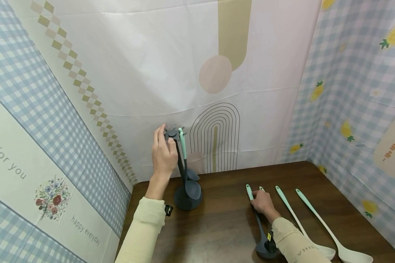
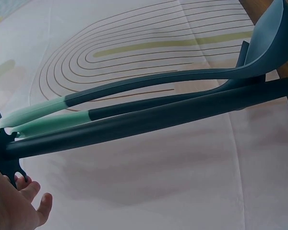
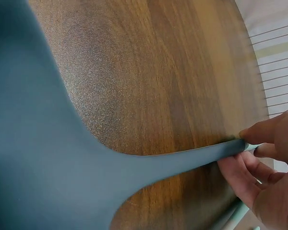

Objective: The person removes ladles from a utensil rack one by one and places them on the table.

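Left hand: placed at the hooked crown (image 1: 172, 133) of the dark utensil stand (image 1: 184, 203); crown gripped by the left hand (image 1: 164, 155), fingers on one side and thumb on the other.
Stand: set upright on the wooden table (image 1: 217, 223), near its back edge, toward the back left corner.
Hung on stand: two dark utensils with mint handle ends; a ladle (image 1: 193, 190) is seen in front, the second utensil (image 2: 153, 106) between it and the post in the left wrist view.
Right hand: handle of a dark mint-ended utensil (image 1: 259, 225) pinched by the right hand (image 1: 264, 201), thumb and fingers clamped on it.
Pinched utensil: located right of the stand, head directed toward the front edge; contact with the tabletop cannot be told.
Beneath right hand: another mint handle (image 1: 262, 189) partly covered, its tip exposed.
Right side of table: two white mint-ended utensils laid apart, the inner one (image 1: 292, 212) partly hidden by a sleeve, the outer one (image 1: 318, 215) nearer the right edge.
Behind table: a patterned white cloth (image 1: 145, 73) hung.
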The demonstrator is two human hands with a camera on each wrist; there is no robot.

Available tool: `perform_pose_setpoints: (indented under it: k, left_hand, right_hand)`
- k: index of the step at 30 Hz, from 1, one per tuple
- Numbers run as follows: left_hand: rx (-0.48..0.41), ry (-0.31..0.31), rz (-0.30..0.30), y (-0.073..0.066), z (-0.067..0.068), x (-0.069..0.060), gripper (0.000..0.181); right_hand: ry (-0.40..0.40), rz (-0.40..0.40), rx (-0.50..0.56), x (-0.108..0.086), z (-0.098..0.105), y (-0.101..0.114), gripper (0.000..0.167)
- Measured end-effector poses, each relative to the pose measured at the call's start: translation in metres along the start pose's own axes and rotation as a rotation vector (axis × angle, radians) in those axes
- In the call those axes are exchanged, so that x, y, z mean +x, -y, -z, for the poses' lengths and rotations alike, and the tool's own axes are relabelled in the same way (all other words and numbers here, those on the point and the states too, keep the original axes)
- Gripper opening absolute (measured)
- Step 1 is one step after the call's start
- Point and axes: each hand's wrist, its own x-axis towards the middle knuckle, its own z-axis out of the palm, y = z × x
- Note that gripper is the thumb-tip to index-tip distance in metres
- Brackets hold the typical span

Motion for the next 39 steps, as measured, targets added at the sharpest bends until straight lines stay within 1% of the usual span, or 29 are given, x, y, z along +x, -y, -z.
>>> perform_pose_setpoints:
  k: [3,5,12,18,20,22,27,33,37,39]
  left_hand:
    - [0.002,0.0,-0.001,-0.001,0.0,0.0,0.057]
    - [-0.001,-0.003,-0.002,-0.001,0.001,-0.001,0.057]
    - [0.007,0.003,0.005,-0.003,0.0,0.0,0.057]
    - [0.0,0.009,-0.004,-0.002,-0.001,0.001,0.057]
    - [-0.001,0.013,-0.005,-0.002,0.0,0.001,0.057]
    - [-0.012,0.016,-0.005,0.0,0.001,0.001,0.057]
    - [-0.048,0.027,0.002,0.002,0.003,-0.001,0.058]
    - [-0.048,0.046,0.004,-0.003,0.005,-0.001,0.064]
    - [-0.062,0.054,0.042,-0.009,0.007,0.0,0.07]
    - [-0.08,0.048,0.068,-0.014,0.008,0.0,0.074]
  right_hand:
    - [0.019,-0.028,0.037,-0.002,0.0,0.0,0.049]
    - [0.018,-0.042,0.051,-0.003,-0.001,0.0,0.049]
    - [-0.006,-0.059,0.009,-0.006,0.002,0.001,0.049]
    - [0.018,-0.086,-0.001,-0.006,0.005,0.001,0.047]
    - [0.032,-0.081,-0.016,-0.006,0.007,0.002,0.049]
    - [0.038,-0.069,-0.04,-0.005,0.01,0.005,0.052]
    - [0.013,0.007,-0.105,0.0,0.026,0.021,0.06]
    - [-0.026,0.091,-0.143,0.003,0.043,0.043,0.071]
    - [-0.054,0.146,-0.166,0.005,0.052,0.056,0.081]
    - [-0.083,0.18,-0.198,0.005,0.055,0.062,0.086]
